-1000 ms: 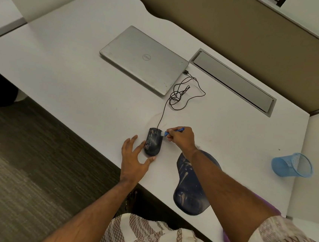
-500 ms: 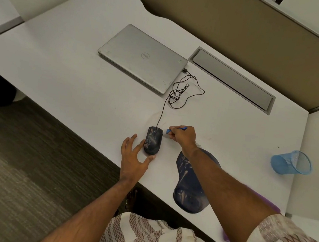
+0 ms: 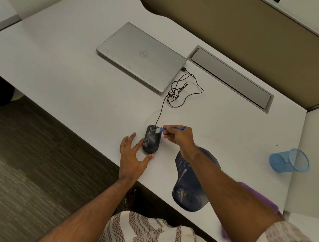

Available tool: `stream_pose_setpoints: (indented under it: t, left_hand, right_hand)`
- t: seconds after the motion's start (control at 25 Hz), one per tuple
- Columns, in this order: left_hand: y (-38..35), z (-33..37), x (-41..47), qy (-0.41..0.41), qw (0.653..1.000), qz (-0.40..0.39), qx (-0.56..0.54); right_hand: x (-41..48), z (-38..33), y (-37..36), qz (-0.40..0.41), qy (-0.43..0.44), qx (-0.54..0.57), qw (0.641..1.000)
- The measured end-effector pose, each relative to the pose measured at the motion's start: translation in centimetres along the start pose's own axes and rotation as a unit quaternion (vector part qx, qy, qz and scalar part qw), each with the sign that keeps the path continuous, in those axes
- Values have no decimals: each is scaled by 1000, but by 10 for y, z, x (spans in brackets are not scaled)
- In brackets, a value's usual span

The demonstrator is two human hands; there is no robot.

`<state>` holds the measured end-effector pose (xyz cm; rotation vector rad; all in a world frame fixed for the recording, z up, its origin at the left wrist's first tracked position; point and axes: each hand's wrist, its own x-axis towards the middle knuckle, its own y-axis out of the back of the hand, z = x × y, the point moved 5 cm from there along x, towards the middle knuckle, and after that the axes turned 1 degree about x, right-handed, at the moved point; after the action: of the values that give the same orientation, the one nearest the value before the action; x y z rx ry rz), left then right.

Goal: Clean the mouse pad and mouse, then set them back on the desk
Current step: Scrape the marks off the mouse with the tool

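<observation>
A dark, dusty wired mouse [image 3: 151,140] lies on the white desk [image 3: 70,84] near its front edge. My left hand [image 3: 134,154] rests flat beside it, with forefinger and thumb touching the mouse's left and rear sides. My right hand [image 3: 179,135] pinches a small blue brush [image 3: 170,129] whose bristle end sits on the front right of the mouse. A dark blue mouse pad [image 3: 189,185] with a wrist rest lies to the right, partly under my right forearm, its near end over the desk edge.
A closed silver laptop [image 3: 142,56] lies further back, with the mouse cable [image 3: 177,92] coiled beside it. A grey cable-tray lid [image 3: 230,77] runs along the partition. A blue mesh cup [image 3: 290,160] lies tipped at right. A purple object [image 3: 261,196] sits behind my right arm.
The brush tip drew off the mouse to the right, then came back onto its front. My left hand has stayed against the mouse.
</observation>
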<state>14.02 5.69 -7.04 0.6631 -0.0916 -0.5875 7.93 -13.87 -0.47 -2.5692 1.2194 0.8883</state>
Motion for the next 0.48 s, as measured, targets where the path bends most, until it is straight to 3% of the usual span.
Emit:
stream_pose_setpoints:
  t: [0.12, 0.32, 0.48]
  left_hand:
    - [0, 0, 0, 0, 1000, -2, -3]
    - [0, 0, 0, -1, 1000, 0, 0]
    - [0, 0, 0, -2, 1000, -3, -2]
  right_hand:
    - [-16, 15, -1, -45, 19, -63, 997]
    - [-28, 28, 15, -21, 87, -216, 972]
    - [-39, 19, 3, -44, 117, -122, 985]
